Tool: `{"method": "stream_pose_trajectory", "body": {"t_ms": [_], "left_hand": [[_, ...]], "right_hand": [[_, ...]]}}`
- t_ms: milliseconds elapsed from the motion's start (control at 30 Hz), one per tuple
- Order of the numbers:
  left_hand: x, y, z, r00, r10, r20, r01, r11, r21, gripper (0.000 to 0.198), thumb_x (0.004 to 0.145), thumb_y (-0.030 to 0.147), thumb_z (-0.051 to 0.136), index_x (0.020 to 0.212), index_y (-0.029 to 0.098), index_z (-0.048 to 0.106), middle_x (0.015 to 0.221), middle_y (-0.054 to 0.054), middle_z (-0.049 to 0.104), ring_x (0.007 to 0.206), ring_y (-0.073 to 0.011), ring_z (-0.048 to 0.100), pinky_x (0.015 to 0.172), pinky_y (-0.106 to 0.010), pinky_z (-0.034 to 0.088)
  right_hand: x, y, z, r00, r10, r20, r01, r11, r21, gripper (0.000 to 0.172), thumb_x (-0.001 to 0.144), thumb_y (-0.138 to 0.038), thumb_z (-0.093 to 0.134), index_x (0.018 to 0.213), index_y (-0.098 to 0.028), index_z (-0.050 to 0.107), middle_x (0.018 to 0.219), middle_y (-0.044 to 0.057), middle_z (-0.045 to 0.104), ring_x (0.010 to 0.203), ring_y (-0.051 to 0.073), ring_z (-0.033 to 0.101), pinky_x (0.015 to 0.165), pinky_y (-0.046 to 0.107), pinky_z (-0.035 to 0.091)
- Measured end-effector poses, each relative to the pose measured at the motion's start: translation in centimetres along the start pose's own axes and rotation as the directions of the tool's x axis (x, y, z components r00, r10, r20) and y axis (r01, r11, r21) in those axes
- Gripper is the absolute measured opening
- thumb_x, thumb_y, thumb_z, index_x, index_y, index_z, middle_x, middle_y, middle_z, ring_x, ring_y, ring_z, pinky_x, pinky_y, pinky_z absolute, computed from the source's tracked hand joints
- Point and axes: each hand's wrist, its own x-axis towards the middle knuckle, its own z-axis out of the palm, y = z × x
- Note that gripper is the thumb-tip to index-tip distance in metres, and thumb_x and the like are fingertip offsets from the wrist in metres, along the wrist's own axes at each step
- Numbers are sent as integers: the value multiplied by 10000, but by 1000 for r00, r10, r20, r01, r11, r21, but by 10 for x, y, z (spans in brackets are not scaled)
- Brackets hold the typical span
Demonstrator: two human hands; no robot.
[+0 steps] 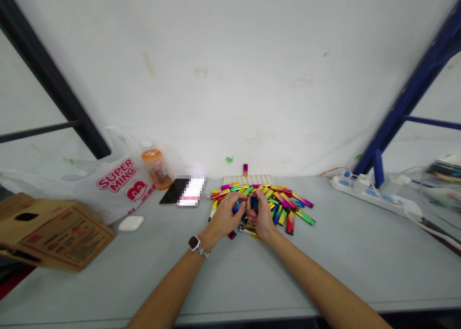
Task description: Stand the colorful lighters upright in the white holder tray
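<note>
My right hand [262,216] is closed around a dark blue lighter [254,202] that stands roughly upright in the fingers. Close by on its left is my left hand [226,213], thumb and index finger apart and pointing toward that lighter; whether they touch it I cannot tell. Under and around both hands spreads a pile of shiny multicoloured lighters [290,222], partly hidden by them. Behind the pile lies a white tray with small holes [266,179], and one purple-red lighter [245,170] stands upright on it.
On the left are a cardboard box [68,235], a white plastic bag [90,194], an orange bottle [157,168], a white case [131,223] and a dark tablet or phone [174,191]. A power strip [376,194] with cables lies right, beside a blue frame post [403,98]. The wall [230,79] rises behind.
</note>
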Motion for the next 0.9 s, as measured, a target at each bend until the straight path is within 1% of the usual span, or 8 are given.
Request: {"method": "stream_pose_trajectory", "body": {"t_ms": [167,333,433,733,900], "left_hand": [[0,1,0,1000,6,11,-6,1000,-2,151,902,151,512,987,183,633,978,-58,664,952,-190,604,881,-341,503],[0,1,0,1000,13,19,-13,1000,-6,143,883,127,505,940,186,622,972,-57,660,962,-195,601,873,-339,504],[0,2,0,1000,13,20,-13,1000,-12,137,883,129,501,924,186,618,971,-60,659,968,-197,599,868,-338,506],[1,4,-1,1000,14,19,-14,1000,-2,136,866,118,507,903,187,618,950,-57,656,948,-197,597,863,-335,500],[0,3,0,1000,20,21,-20,1000,4,156,878,132,502,942,187,633,974,-65,658,961,-200,596,872,-345,498]], "right_hand": [[1,0,4,990,-75,-117,62,992,-109,455,836,-549,409,524,-219,419,367,-80,270,316,63,174,348,214,119],[-2,-1,7,979,-177,-99,157,971,-181,374,815,-461,429,527,-222,432,391,-69,320,324,71,239,347,220,159],[-3,0,6,974,-207,-87,185,959,-213,361,812,-440,427,524,-222,437,392,-64,328,329,75,252,350,222,166],[0,3,3,979,-183,-91,162,966,-201,367,819,-442,407,523,-226,434,391,-59,326,334,79,234,349,226,148],[-1,3,3,982,-174,-79,157,970,-188,417,831,-499,425,518,-223,429,381,-65,306,332,75,224,352,223,143]]}}
